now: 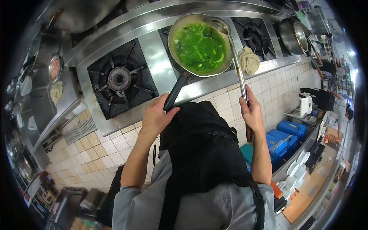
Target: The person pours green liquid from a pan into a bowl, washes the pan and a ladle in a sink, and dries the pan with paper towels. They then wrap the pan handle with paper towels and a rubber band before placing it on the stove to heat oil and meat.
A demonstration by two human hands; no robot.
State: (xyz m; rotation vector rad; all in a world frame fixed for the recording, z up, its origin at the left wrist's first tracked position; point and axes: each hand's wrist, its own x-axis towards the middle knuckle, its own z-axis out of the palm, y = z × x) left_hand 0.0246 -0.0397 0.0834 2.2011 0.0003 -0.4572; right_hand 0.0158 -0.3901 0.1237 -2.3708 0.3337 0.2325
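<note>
A frying pan [173,58] filled with bright green liquid [199,48] sits over a burner of the steel stove. My left hand [155,115] is closed around the pan's black handle [176,92]. In my right hand [251,111] is a long-handled metal ladle [236,63], gripped near the lower end of its shaft. The ladle's bowl rests at the pan's far right rim, partly in the liquid. Just right of the ladle's shaft, a crumpled beige cloth [249,60] lies on the stove's front ledge.
Bare burners flank the pan, one at left [119,78] and one at right [253,36]. Stacked pots [292,36] stand at the stove's right end. At far left, a steel counter holds a strainer of pinkish pieces [56,68] and another cloth [56,92]. Blue containers [281,142] stand at right.
</note>
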